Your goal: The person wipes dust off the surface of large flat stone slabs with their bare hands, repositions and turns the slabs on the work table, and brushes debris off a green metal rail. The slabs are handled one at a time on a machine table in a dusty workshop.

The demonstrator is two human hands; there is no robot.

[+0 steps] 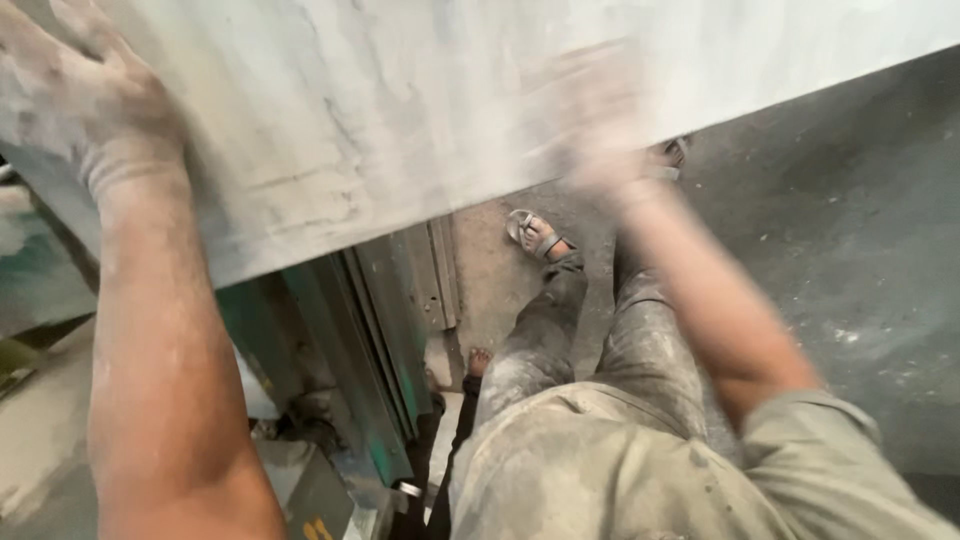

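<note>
A large pale stone slab (400,110) with grey veins fills the top of the view and slopes down to the left. My left hand (75,95), covered in dust, lies flat on its upper left part with the fingers spread. My right hand (595,110) is blurred by motion and presses on the slab close to its lower edge. Neither hand holds anything. Below the slab I see my dusty trousers (590,350) and a sandalled foot (535,235) on the floor.
A green metal machine frame (370,350) stands under the slab's lower edge at centre left. A dusty grey concrete floor (850,270) spreads to the right. Another foot (478,362) shows beside the frame. Grey slurry-covered surfaces (40,420) lie at the far left.
</note>
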